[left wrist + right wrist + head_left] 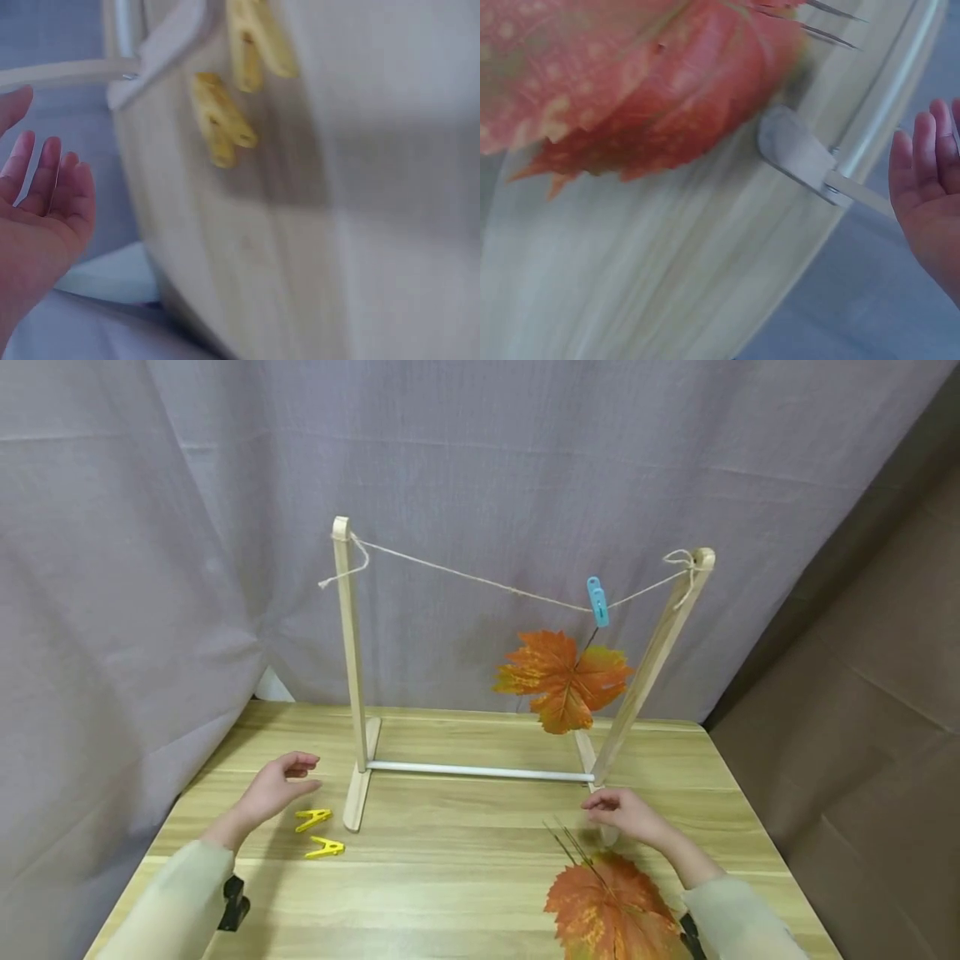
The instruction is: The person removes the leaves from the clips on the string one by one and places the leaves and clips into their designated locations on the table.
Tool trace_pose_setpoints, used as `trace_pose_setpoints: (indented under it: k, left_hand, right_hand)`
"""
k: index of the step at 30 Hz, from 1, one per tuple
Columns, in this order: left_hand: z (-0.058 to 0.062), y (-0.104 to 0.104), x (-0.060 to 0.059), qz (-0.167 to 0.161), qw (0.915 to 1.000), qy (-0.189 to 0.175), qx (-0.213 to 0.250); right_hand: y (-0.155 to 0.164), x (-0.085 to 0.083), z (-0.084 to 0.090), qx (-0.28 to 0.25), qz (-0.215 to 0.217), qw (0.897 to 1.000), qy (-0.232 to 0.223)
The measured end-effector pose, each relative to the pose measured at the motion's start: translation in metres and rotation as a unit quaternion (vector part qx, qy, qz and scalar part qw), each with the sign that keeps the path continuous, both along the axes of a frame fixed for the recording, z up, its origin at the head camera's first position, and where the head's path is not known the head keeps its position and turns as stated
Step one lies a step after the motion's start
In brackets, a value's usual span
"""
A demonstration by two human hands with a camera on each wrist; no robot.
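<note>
My left hand (pixel 272 789) hovers over the left of the table, fingers loosely bent and holding nothing. Two yellow clothespins, the upper clothespin (pixel 313 818) and the lower clothespin (pixel 326 848), lie just to its right; both also show in the left wrist view. My right hand (pixel 626 814), with nothing in it, is by the foot of the right post, above the stems of a pile of orange-red leaves (pixel 611 910). An orange leaf (pixel 566 681) hangs by its stem from a blue clothespin (pixel 597 602) on the string (pixel 480 579).
A wooden frame stands at the back of the table (pixel 435 877), with a left post (pixel 349 643), a right post (pixel 652 664) and a white crossbar (pixel 480 770) low between them. The string sags between the post tops. Grey curtain (pixel 465 460) hangs behind.
</note>
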State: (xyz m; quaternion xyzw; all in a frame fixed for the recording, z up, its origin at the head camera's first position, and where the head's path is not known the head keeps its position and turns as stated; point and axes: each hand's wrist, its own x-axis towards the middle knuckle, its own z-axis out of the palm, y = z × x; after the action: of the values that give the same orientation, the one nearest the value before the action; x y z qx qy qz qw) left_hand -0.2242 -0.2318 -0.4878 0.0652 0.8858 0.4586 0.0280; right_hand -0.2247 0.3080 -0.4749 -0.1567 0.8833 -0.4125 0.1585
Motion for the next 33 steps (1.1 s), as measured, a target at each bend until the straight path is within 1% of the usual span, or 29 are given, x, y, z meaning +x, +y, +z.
trace_pose_setpoints:
  k: [7,13,17,21,26,33]
  left_hand:
    - [0.030,0.022,-0.015,-0.033,0.9994,0.006,0.006]
    - [0.055,0.049,-0.029,-0.072,0.9970,0.011,0.028]
    - [0.075,0.069,-0.036,-0.098,0.9940,0.029,0.041]
    - [0.097,0.086,-0.040,-0.122,0.9902,0.053,0.044]
    - [0.123,0.103,-0.044,-0.147,0.9864,0.063,0.038]
    - [0.161,0.124,-0.044,-0.170,0.9824,0.066,0.039]
  right_hand:
    - [0.001,-0.001,0.022,-0.011,-0.006,1.000,0.000]
    - [0.002,-0.004,0.042,-0.031,-0.037,0.999,-0.003]
    - [0.002,-0.006,0.055,-0.057,-0.042,0.998,0.000]
    - [0.001,-0.008,0.069,-0.068,-0.044,0.997,0.006]
    - [-0.001,-0.010,0.090,-0.059,-0.052,0.997,0.027]
    - [-0.010,-0.011,0.119,-0.062,-0.053,0.995,0.060]
